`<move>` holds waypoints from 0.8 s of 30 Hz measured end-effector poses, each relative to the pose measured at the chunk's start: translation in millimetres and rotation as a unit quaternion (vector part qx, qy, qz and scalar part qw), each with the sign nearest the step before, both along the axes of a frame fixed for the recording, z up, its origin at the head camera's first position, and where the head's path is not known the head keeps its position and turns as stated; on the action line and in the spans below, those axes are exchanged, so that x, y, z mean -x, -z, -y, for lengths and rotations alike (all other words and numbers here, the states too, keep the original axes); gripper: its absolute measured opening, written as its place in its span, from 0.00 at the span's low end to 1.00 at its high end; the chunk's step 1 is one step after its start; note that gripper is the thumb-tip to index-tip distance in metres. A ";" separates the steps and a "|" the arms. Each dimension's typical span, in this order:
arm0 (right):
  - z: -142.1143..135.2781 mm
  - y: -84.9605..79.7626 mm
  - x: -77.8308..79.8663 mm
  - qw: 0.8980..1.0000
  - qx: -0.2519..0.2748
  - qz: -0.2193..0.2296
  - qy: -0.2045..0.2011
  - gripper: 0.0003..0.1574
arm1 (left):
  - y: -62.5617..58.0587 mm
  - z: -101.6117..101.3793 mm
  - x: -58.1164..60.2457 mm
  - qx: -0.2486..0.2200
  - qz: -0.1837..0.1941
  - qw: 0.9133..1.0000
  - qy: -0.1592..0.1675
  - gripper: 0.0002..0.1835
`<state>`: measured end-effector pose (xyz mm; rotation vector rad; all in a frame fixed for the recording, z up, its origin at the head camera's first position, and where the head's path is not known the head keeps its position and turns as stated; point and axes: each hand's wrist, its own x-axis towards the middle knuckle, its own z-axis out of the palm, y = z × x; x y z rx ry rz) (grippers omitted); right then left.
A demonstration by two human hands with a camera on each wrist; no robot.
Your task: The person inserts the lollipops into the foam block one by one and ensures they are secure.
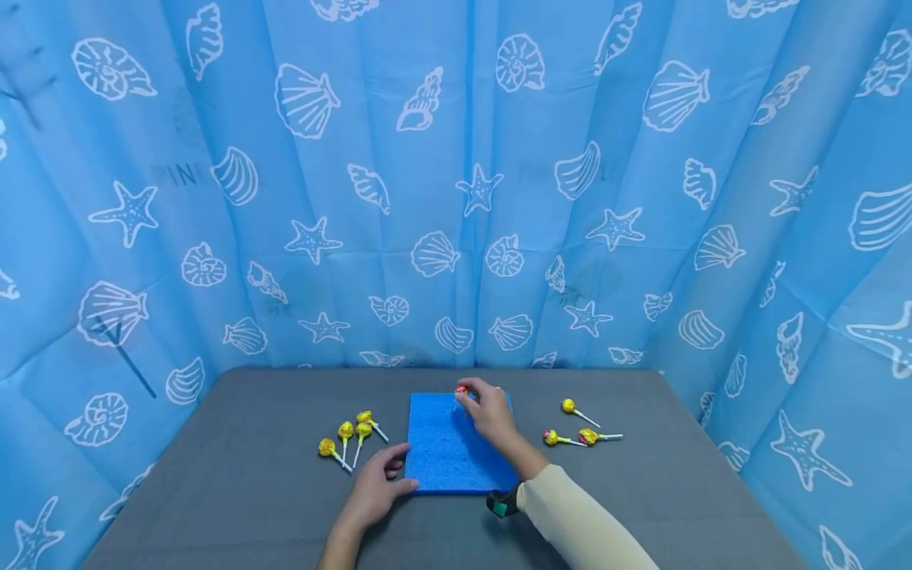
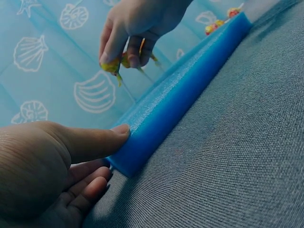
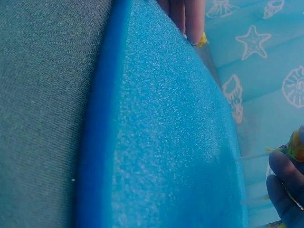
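A blue foam block (image 1: 456, 455) lies flat on the grey table. My left hand (image 1: 374, 484) rests at its left edge, the thumb pressed on the top rim and the other fingers low beside the side. At the far edge, my right hand (image 1: 490, 413) pinches the yellow-and-red head of a lollipop (image 1: 461, 391), whose white stick points down to the foam. In the left wrist view this lollipop (image 2: 111, 65) is nearest, with more lollipops standing behind it, partly hidden by the fingers.
Left of the block, several yellow-wrapped lollipops (image 1: 345, 430) lie loose on the grey cloth (image 1: 271, 491). Three others (image 1: 568, 406) lie to its right. A blue curtain (image 1: 442, 198) with white shells hangs behind the table.
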<state>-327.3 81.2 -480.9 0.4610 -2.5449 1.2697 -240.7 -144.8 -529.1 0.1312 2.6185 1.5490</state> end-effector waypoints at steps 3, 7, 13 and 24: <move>-0.6 -1.9 0.1 1.000 -0.003 0.013 -0.005 0.16 | -0.8 -0.5 0.0 0.001 0.004 1.000 -0.002 0.33; 0.0 -3.5 1.3 0.999 -0.013 0.029 -0.008 0.17 | -0.9 -1.0 -0.3 0.003 0.005 1.000 -0.004 0.33; 4.8 -5.3 3.4 0.999 -0.039 0.026 0.002 0.15 | -0.4 -1.4 -0.2 0.005 0.009 1.000 -0.009 0.33; 12.4 -10.1 9.5 0.993 -0.115 0.013 0.025 0.15 | 1.6 0.7 0.6 -0.004 0.005 1.000 0.001 0.33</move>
